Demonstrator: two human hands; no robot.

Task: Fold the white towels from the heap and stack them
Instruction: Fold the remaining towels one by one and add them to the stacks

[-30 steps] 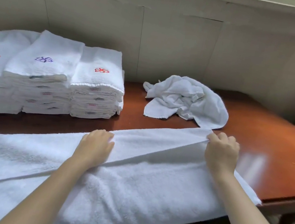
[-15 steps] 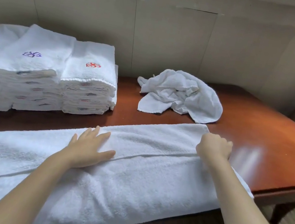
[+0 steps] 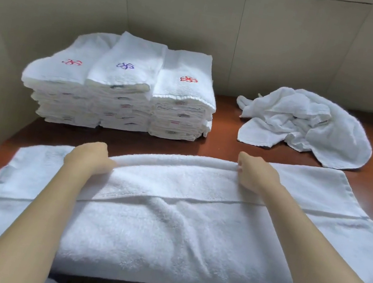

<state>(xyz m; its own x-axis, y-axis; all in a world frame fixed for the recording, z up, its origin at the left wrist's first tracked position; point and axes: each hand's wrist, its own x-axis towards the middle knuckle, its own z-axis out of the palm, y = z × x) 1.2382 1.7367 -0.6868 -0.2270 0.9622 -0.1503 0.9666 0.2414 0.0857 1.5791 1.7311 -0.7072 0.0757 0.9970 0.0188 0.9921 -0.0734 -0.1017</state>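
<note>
A long white towel (image 3: 164,232) lies lengthwise across the near edge of the wooden table (image 3: 217,146), its far part folded over toward me. My left hand (image 3: 89,158) grips the far folded edge left of centre, fingers curled into the cloth. My right hand (image 3: 255,173) pinches the same edge right of centre. A small heap of crumpled white towels (image 3: 308,125) lies at the back right. Three stacks of folded white towels (image 3: 125,88) with red and purple embroidered marks stand at the back left.
A beige wall (image 3: 200,31) closes off the table at the back and on the left. The towel's near side hangs over the table's front edge. Bare wood shows between the stacks and the heap.
The view has swung left. My left hand went from lying flat on the towel to gripping the far fold. My right hand moved left along that edge, away from the towel's right end.
</note>
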